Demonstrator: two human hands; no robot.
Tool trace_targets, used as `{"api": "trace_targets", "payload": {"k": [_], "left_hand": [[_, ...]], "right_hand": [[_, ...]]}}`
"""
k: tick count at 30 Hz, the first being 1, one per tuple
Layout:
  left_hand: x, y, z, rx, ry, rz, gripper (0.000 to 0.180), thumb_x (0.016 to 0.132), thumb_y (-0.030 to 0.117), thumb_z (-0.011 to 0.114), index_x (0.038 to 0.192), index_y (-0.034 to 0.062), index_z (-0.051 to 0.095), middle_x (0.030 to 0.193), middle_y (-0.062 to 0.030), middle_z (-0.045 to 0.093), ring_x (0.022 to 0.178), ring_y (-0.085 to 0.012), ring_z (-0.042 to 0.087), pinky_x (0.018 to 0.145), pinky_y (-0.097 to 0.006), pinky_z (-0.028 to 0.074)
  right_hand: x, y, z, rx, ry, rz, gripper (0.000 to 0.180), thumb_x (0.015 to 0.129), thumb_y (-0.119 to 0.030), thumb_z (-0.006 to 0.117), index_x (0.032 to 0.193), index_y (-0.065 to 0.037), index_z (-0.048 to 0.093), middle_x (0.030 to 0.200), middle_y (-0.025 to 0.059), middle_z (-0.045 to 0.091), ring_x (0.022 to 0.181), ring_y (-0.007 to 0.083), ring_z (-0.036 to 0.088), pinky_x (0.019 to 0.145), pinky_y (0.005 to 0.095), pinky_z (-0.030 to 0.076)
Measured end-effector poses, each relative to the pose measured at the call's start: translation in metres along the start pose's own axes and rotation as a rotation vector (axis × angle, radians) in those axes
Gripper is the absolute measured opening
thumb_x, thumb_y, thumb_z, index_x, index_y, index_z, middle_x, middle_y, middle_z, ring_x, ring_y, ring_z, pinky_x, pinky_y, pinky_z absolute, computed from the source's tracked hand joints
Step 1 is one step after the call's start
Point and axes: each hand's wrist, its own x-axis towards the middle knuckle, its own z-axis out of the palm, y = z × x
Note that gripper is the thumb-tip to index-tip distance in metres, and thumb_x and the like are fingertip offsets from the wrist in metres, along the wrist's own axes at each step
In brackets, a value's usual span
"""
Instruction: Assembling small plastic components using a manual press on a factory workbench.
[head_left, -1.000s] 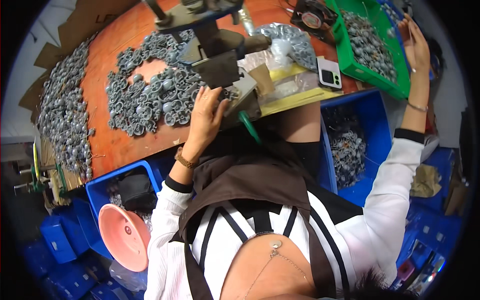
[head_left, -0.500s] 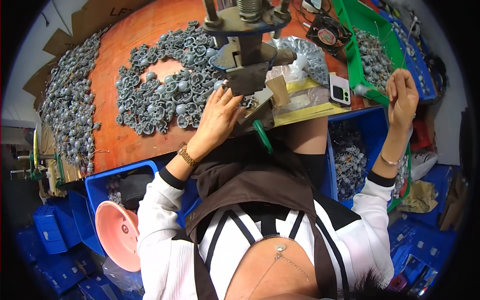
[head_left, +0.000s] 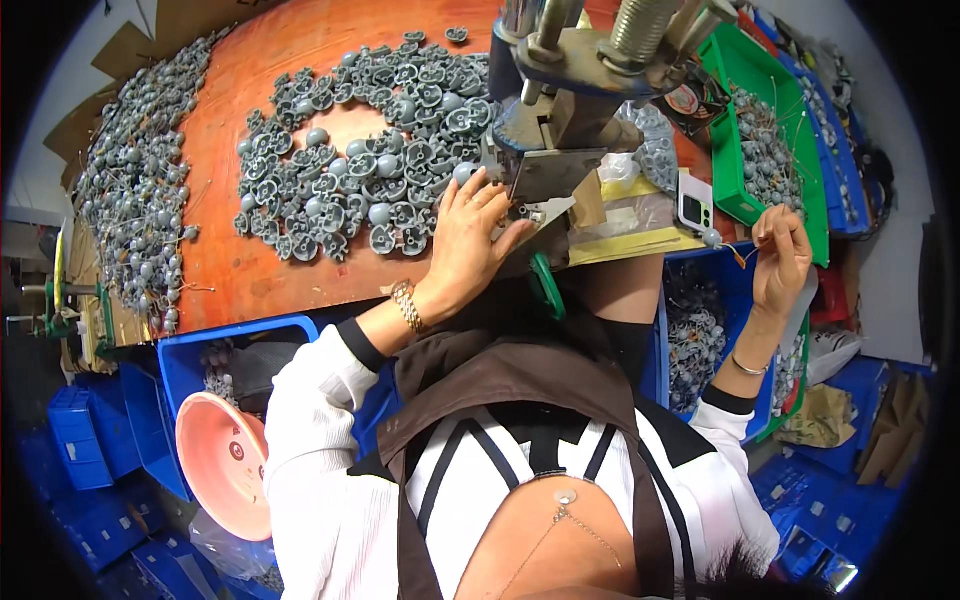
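The right hand, fingers apparently pinching a gray ball by its wire, is lower than a moment ago, so the ball appears clear of the green bin, near the phone at the bench's near edge, while the left hand's fingers lie loosely spread beside the press.

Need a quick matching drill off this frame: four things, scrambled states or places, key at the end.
1. Left hand
2. Right hand
3. Phone
4. Pink bowl

A. Tilted, below the edge of the orange table
B. Pinching a small grey ball by its wire
C. Lying flat beside the green tray
D. Fingers spread, close beside the metal press

Pairs: 1-D, 2-B, 3-C, 4-A
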Motion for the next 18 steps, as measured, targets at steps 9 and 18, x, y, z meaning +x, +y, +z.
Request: {"api": "trace_targets", "payload": {"k": [9,18], "left_hand": [[0.063,-0.051,-0.062,-0.103,-0.077,-0.008,0.041,0.078,0.013,0.069,0.117,0.0022,0.058,0.108,-0.0161,0.065,0.101,-0.0340,0.062,0.087,-0.038,0.049],[0.223,-0.142,0.019,0.409,-0.066,0.307,0.047,0.075,0.031,0.066,0.120,0.0165,0.059,0.117,-0.0177,0.060,0.114,-0.0346,0.053,0.095,-0.042,0.043]], "right_hand": [[-0.006,-0.006,0.011,0.106,0.020,0.025,0.018,0.095,-0.012,0.051,0.079,-0.006,0.046,0.081,0.0038,0.041,0.074,0.0144,0.038,0.067,0.0273,0.033],[-0.033,-0.012,0.011,0.032,0.085,0.053,0.022,0.094,-0.012,0.055,0.075,-0.005,0.046,0.077,0.0046,0.044,0.071,0.0147,0.043,0.065,0.0275,0.036]]}}
